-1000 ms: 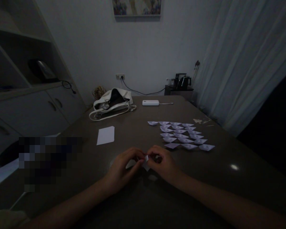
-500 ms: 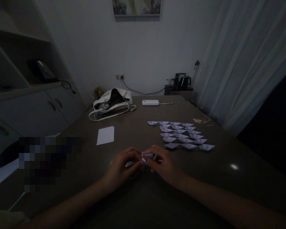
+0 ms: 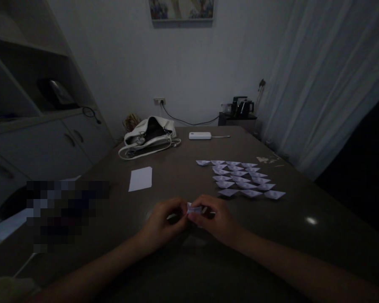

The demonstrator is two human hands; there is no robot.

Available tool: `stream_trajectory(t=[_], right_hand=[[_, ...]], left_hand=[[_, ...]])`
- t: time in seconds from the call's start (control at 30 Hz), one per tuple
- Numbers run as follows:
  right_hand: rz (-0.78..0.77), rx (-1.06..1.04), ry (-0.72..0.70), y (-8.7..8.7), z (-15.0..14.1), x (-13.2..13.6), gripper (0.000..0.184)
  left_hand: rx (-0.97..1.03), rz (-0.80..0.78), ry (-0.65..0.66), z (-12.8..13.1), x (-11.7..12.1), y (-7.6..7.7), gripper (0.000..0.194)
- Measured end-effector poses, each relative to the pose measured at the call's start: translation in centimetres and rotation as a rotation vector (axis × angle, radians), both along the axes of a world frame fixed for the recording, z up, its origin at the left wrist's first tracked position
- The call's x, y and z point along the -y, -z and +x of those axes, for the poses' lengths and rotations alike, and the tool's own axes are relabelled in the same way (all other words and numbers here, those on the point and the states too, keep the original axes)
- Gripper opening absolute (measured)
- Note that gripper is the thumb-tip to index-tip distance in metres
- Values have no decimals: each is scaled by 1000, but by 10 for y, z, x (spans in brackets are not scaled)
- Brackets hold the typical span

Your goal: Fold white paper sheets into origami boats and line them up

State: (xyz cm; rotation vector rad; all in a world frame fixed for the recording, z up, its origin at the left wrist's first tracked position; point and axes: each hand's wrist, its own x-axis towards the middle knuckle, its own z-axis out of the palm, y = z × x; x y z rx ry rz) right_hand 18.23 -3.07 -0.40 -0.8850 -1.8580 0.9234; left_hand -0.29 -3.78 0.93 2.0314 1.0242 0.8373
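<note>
A small piece of folded white paper [image 3: 194, 209] is pinched between my two hands, just above the near middle of the table. My left hand [image 3: 164, 219] grips its left edge with thumb and fingertips. From the other side, my right hand [image 3: 214, 216] holds it, thumb below and fingers above. Fingers hide part of the folds. Beyond my right hand, several folded paper boats [image 3: 244, 185] stand in uneven rows. A stack of white paper sheets [image 3: 140, 179] lies past my left hand.
On the dark table [image 3: 177, 273], a white handbag [image 3: 150, 136] sits at the back left and a white power bank [image 3: 200, 136] with a short cable at the back. A blurred-out patch covers things at left. A sheer curtain [image 3: 303, 84] hangs on the right.
The folded paper has turned between my fingers, showing a wider face now. Both hands have shifted only slightly. The boats and the sheets have stayed in place.
</note>
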Motion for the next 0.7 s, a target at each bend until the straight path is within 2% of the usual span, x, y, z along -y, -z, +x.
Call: stream_trajectory(t=[0.13, 0.3, 0.4, 0.5, 0.63, 0.7], right_hand=[[17, 20, 37, 2, 0, -1, 17], [-52, -43, 16, 5, 0, -2, 12], [-115, -107, -6, 7, 0, -2, 23], [-161, -119, -12, 7, 1, -2, 28], [-210, -119, -4, 8, 0, -6, 20], [-245, -113, -7, 10, 1, -9, 21]], left_hand=[[52, -66, -14, 1, 0, 1, 11], [216, -217, -56, 2, -1, 0, 24], [183, -289, -55, 3, -2, -3, 22], [155, -305, -68, 2, -2, -5, 21], [203, -307, -128, 0, -5, -2, 22], [227, -300, -161, -1, -7, 1, 22]])
